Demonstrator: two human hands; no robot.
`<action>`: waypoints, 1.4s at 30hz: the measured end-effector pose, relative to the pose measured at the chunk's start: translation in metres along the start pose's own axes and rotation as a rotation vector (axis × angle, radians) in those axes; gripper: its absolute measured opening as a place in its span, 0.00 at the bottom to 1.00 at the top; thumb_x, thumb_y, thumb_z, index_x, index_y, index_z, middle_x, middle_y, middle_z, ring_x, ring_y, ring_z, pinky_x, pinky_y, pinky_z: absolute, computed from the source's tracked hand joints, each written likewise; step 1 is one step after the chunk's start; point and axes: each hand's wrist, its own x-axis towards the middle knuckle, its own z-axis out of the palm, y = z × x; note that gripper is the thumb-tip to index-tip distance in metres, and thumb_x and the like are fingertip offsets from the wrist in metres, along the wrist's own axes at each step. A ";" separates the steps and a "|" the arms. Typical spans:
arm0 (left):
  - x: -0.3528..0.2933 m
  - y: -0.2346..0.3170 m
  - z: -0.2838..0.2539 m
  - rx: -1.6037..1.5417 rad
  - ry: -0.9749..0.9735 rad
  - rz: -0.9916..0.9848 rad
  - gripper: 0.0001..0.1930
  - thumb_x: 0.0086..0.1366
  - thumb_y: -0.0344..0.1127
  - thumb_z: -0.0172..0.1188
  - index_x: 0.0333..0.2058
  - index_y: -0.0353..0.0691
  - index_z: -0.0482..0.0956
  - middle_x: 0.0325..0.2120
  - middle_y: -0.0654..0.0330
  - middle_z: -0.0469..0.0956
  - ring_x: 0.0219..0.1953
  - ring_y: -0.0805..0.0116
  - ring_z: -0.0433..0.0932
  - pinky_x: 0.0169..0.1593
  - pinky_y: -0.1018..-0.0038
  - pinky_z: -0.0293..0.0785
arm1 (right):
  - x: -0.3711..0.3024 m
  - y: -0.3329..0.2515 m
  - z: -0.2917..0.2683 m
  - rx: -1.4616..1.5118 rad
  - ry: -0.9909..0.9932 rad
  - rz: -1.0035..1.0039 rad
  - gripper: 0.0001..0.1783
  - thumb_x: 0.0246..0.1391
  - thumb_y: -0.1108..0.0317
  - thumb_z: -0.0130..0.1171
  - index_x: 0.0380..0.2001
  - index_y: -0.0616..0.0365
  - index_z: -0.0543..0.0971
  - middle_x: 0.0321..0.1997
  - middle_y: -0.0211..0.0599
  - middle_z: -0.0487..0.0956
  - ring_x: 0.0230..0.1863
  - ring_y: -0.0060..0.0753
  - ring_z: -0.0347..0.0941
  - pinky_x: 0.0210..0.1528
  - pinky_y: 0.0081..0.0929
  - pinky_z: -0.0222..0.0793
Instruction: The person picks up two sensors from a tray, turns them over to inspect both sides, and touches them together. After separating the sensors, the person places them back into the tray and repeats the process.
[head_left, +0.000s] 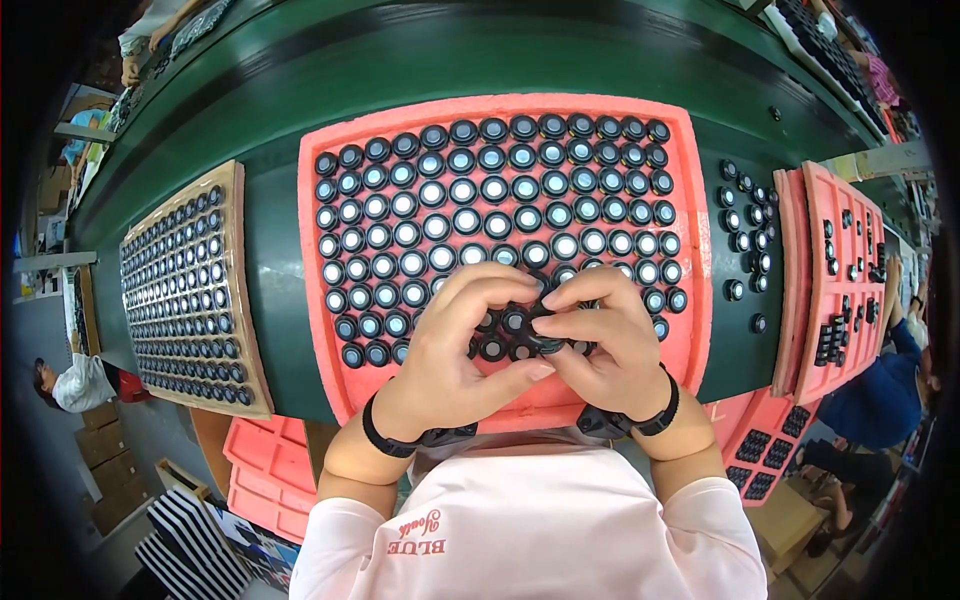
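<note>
Both my hands are over the near part of a pink foam tray (pixel 690 370) holding rows of small black round parts (pixel 436 228) with pale shiny centres. My right hand (pixel 612 335) has its thumb and fingers closed around a small black ring-like part (pixel 545 345). Just left of it, my left hand (pixel 465 335) is curled, its fingertips meeting the right hand's at a dark piece. What lies within the left fingers is mostly hidden. Each wrist wears a black band.
On the left stands a brown tray (pixel 252 330) full of similar parts. Loose black parts (pixel 735 290) lie on the green table (pixel 285 250) to the right, beside stacked pink trays (pixel 815 372). Other people (pixel 885 375) are at the far right and left.
</note>
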 end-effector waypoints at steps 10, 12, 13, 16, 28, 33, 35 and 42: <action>-0.002 0.001 -0.001 0.019 0.040 0.114 0.24 0.47 0.24 0.68 0.46 0.36 0.75 0.41 0.54 0.74 0.41 0.61 0.75 0.43 0.70 0.72 | -0.005 0.004 0.005 0.160 0.021 0.130 0.18 0.46 0.83 0.60 0.43 0.61 0.75 0.44 0.40 0.72 0.40 0.30 0.70 0.41 0.25 0.69; -0.003 0.002 -0.001 -0.010 0.048 0.097 0.24 0.47 0.22 0.67 0.46 0.36 0.75 0.41 0.54 0.74 0.40 0.62 0.75 0.43 0.71 0.72 | -0.007 0.005 0.003 0.230 -0.003 0.193 0.16 0.50 0.81 0.59 0.44 0.61 0.73 0.44 0.40 0.71 0.41 0.30 0.70 0.43 0.26 0.68; -0.004 0.001 -0.001 -0.010 0.049 0.096 0.24 0.47 0.22 0.67 0.46 0.36 0.75 0.41 0.54 0.74 0.40 0.62 0.75 0.43 0.71 0.72 | -0.009 0.008 0.002 0.264 -0.014 0.210 0.16 0.50 0.81 0.58 0.43 0.62 0.73 0.44 0.40 0.72 0.41 0.30 0.70 0.43 0.26 0.68; -0.004 0.001 0.000 -0.004 0.060 0.101 0.24 0.47 0.21 0.67 0.46 0.35 0.75 0.41 0.54 0.73 0.41 0.62 0.75 0.44 0.71 0.72 | -0.011 0.012 -0.002 0.335 -0.035 0.244 0.14 0.51 0.81 0.58 0.43 0.62 0.73 0.42 0.40 0.73 0.42 0.29 0.70 0.43 0.26 0.68; -0.004 -0.002 -0.001 0.012 0.046 0.121 0.23 0.48 0.29 0.71 0.44 0.34 0.76 0.43 0.52 0.73 0.45 0.63 0.74 0.48 0.71 0.71 | -0.004 0.010 0.008 0.361 -0.003 0.081 0.19 0.43 0.85 0.62 0.41 0.60 0.76 0.39 0.38 0.76 0.38 0.30 0.72 0.39 0.24 0.69; -0.002 0.001 -0.001 0.042 -0.002 0.039 0.24 0.47 0.30 0.72 0.44 0.34 0.76 0.41 0.53 0.74 0.43 0.63 0.74 0.47 0.71 0.71 | -0.005 0.007 0.005 0.123 -0.043 -0.016 0.20 0.40 0.87 0.61 0.39 0.58 0.78 0.40 0.38 0.73 0.38 0.31 0.72 0.35 0.23 0.69; -0.004 -0.002 -0.001 0.042 -0.026 0.054 0.24 0.47 0.30 0.72 0.44 0.34 0.76 0.40 0.54 0.74 0.42 0.64 0.74 0.46 0.72 0.71 | -0.006 0.008 0.006 0.047 -0.046 -0.082 0.20 0.39 0.88 0.60 0.37 0.58 0.78 0.40 0.37 0.72 0.37 0.31 0.71 0.33 0.23 0.69; -0.007 -0.005 0.001 0.047 0.028 0.105 0.23 0.46 0.27 0.72 0.43 0.35 0.76 0.39 0.55 0.74 0.39 0.65 0.75 0.43 0.73 0.71 | -0.005 0.011 0.009 0.087 0.031 0.021 0.20 0.41 0.88 0.58 0.39 0.58 0.77 0.41 0.38 0.71 0.37 0.30 0.71 0.36 0.22 0.68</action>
